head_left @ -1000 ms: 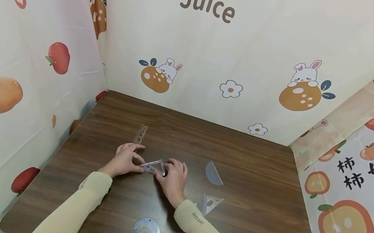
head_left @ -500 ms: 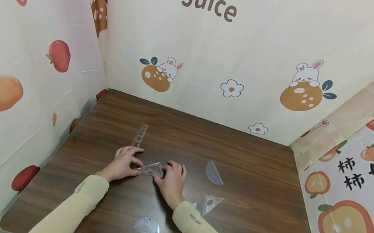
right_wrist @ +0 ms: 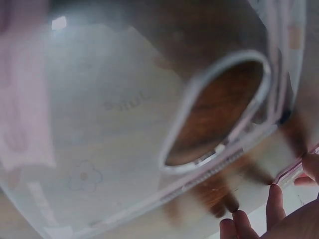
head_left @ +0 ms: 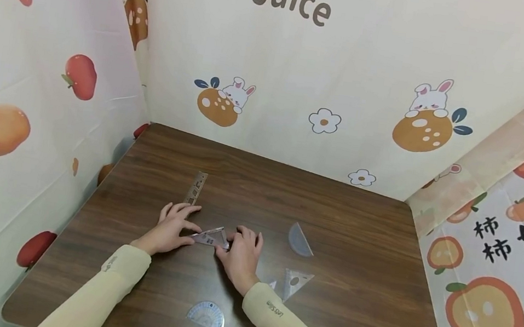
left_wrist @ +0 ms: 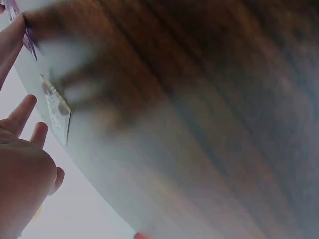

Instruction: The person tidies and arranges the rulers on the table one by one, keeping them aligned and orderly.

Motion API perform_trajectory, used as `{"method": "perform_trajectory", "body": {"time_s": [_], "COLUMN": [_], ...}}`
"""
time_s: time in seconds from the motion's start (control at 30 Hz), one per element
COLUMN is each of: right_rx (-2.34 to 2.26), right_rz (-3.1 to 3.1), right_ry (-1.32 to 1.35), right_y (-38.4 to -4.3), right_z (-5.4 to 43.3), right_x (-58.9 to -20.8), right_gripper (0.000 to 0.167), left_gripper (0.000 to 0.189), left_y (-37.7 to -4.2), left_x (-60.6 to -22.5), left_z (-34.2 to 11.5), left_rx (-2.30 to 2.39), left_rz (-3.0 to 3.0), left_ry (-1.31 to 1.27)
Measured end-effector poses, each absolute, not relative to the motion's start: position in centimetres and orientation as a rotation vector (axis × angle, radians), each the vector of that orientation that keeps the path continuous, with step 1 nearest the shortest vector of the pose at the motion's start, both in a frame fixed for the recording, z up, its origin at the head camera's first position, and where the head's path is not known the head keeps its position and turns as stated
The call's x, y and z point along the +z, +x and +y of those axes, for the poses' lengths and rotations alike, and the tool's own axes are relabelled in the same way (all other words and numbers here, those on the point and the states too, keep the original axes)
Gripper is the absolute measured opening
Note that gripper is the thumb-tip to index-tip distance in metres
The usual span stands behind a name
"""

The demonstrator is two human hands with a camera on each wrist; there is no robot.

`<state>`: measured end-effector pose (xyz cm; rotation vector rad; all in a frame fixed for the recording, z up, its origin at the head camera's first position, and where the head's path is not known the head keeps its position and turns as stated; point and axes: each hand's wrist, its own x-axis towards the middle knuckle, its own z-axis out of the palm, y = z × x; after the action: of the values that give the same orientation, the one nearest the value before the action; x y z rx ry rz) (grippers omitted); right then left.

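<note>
Both hands hold a clear triangular set square low over the table, left of its middle. My left hand pinches its left corner between thumb and index finger, the other fingers spread. My right hand grips its right end with thumb and fingers. In the left wrist view, the set square's purplish edge shows at the index fingertip. A clear straight ruler lies just beyond the left fingers. The right wrist view shows fingers at a pinkish edge, with a clear plastic piece close to the camera.
On the brown wooden table, a protractor and another set square lie right of the right hand. A second protractor lies near the front. A clear corner peeks out beside the right sleeve. Printed cloth hangs around the table.
Both hands have shifted slightly left and nearer with the set square, whose angle has changed a little. More of the ruler shows, and a clear corner has appeared beside the right sleeve.
</note>
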<state>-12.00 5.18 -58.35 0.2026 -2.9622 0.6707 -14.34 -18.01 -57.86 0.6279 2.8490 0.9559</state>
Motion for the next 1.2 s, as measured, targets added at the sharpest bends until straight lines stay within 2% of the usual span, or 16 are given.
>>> {"method": "perform_trajectory", "body": {"time_s": [0.47, 1.2], "right_rx": [0.628, 0.637], "right_rz": [-2.949, -2.937], "right_ry": [0.232, 0.208], "right_y": [-11.80, -11.75], "right_z": [5.37, 5.33], "right_x": [-58.35, -58.61], "right_gripper": [0.032, 0.030], "left_gripper": [0.039, 0.037], "left_y": [-14.25, -14.35], "left_x": [-57.77, -57.84], "left_z": [-18.67, -18.40], "left_rx": [0.859, 0.748], "left_rz": [2.851, 2.940], "left_ry": [0.710, 0.702]}}
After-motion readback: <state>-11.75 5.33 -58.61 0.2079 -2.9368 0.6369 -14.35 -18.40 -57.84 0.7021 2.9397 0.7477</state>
